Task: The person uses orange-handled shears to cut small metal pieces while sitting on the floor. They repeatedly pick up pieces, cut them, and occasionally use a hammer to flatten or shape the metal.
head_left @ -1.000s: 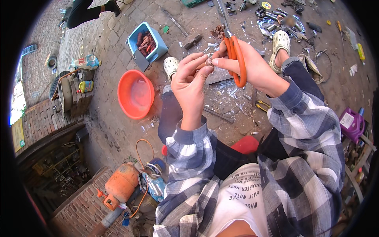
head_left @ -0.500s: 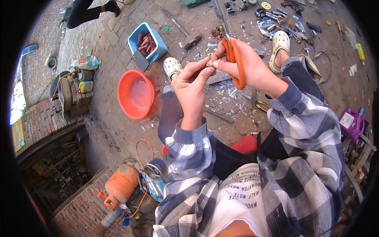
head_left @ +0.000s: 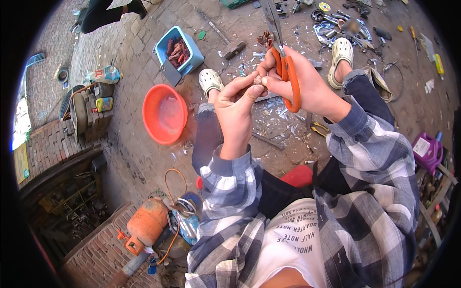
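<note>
My left hand (head_left: 234,108) is closed, its thumb and forefinger pinching a small pinkish-brown lump (head_left: 258,80) whose kind I cannot make out. Against the lump's other side press the fingertips of my right hand (head_left: 312,85). That same right hand carries a pair of scissors (head_left: 295,89) with orange handles, hooked over its fingers, the metal blades pointing away from me. Past the fingers, beside the blades, shows a dark reddish-brown crumpled clump (head_left: 264,39). Part of the lump is hidden by my fingers.
Left of my hands are a red plastic basin (head_left: 164,129) and a blue bin (head_left: 194,60) of reddish-brown pieces. A hammer (head_left: 234,50), metal parts (head_left: 331,33), pliers (head_left: 319,128) and shiny scraps lie on the paving. An orange gas cylinder (head_left: 147,222) is at lower left.
Both hands and the lump have shifted slightly to the right. The scissors have tipped a little, their handles moving right and toward me. The grip on both things is the same.
</note>
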Demonstrator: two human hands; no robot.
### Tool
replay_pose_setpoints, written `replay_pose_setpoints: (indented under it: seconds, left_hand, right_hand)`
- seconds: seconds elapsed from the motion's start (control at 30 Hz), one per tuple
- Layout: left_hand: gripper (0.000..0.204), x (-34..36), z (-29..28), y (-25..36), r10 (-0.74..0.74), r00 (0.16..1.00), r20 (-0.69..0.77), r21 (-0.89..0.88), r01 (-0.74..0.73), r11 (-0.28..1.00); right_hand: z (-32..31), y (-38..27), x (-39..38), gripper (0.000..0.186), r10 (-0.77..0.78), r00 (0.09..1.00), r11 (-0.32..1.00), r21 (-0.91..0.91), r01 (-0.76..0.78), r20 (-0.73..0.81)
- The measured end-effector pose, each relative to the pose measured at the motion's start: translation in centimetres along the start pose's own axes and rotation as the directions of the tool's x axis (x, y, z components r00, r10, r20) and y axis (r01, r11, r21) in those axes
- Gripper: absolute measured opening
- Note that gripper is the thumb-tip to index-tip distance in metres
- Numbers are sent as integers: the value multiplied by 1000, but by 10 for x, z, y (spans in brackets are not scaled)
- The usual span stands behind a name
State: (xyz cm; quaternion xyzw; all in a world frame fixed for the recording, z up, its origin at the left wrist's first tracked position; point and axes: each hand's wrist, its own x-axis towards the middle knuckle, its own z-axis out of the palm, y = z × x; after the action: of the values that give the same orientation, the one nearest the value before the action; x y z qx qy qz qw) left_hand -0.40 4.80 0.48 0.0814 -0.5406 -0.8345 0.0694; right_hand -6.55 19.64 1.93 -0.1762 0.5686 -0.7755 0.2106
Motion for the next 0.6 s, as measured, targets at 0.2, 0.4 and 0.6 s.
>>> replay_pose_setpoints:
  seconds: [0.2, 0.4, 0.6]
  left_hand:
    - [25, 0, 2, 1, -29, 1000, -10, -20, 29, 999]
    - [26, 6, -2, -3, -47, 999, -3, -107, 46, 993]
    - [26, 7, -4, -1, -7, 1000, 20, -52, 8, 999]
  right_hand:
    - [1, 5, 0, 23, -28, 999, 995, -101, 24, -36]
    - [1, 11, 4, 22, 0, 995, 1000, -20, -2, -95]
    - [-1, -7, 0, 22, 144, 989, 990, 15, -144, -36]
